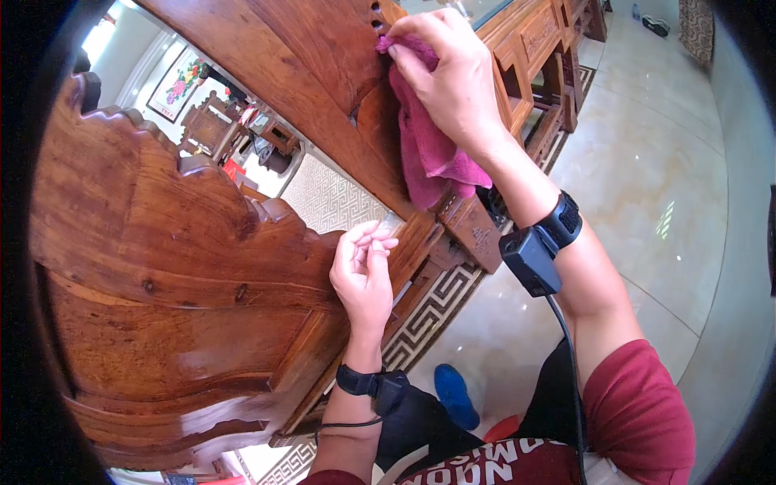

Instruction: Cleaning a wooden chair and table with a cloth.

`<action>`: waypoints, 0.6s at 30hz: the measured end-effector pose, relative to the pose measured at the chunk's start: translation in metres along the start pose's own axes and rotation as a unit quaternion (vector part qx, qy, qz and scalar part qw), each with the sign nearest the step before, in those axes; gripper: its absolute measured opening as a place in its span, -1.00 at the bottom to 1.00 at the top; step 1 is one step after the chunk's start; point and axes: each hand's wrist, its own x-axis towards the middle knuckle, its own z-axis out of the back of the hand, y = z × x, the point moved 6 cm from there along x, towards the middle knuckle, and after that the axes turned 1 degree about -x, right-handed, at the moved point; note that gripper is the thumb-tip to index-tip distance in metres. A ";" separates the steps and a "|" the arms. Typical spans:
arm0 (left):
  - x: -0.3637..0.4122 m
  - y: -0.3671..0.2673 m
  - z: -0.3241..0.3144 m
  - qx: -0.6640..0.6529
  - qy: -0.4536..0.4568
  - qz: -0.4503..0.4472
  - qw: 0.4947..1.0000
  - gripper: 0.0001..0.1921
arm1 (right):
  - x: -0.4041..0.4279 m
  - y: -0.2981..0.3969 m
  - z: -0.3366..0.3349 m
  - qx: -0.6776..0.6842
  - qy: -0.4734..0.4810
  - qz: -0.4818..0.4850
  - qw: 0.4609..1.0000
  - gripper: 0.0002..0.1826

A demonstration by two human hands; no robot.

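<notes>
My right hand (pixel 445 76) pinches a pink cloth (pixel 424 142) between thumb and fingers near the top centre. The cloth hangs down over the side of a polished wooden piece of furniture (pixel 315 66), close to small dark holes in the wood. Lower and to the left is my left hand (pixel 364 267), its fingers loosely curled near the wooden edge, with no object plainly visible in it. A large carved wooden panel (pixel 163 242) with a scalloped edge fills the left side. Each wrist wears a black strap with a small box and a cable.
Carved wooden furniture with a glass top (pixel 530 36) runs along the upper right. Pale tiled floor (pixel 655 151) with a patterned border (pixel 433 303) lies to the right and below. A blue shoe (pixel 456 394) stands on the floor. A patterned curtain (pixel 696 30) hangs at the upper right.
</notes>
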 end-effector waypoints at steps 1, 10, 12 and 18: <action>0.000 0.001 0.000 0.003 -0.002 0.001 1.000 -0.79 | 0.000 -0.001 0.000 0.000 0.000 -0.001 1.000 -0.79; -0.004 0.006 0.003 0.006 0.005 0.014 1.000 -0.80 | -0.002 0.010 -0.015 -0.144 -0.006 0.010 0.990 -0.87; -0.004 0.008 -0.001 0.005 0.010 0.013 1.000 -0.80 | -0.002 0.020 -0.013 -0.150 -0.013 0.062 0.987 -0.91; -0.004 0.013 -0.006 0.012 0.020 0.011 1.000 -0.80 | 0.003 0.007 -0.002 -0.002 0.025 -0.041 0.999 -0.86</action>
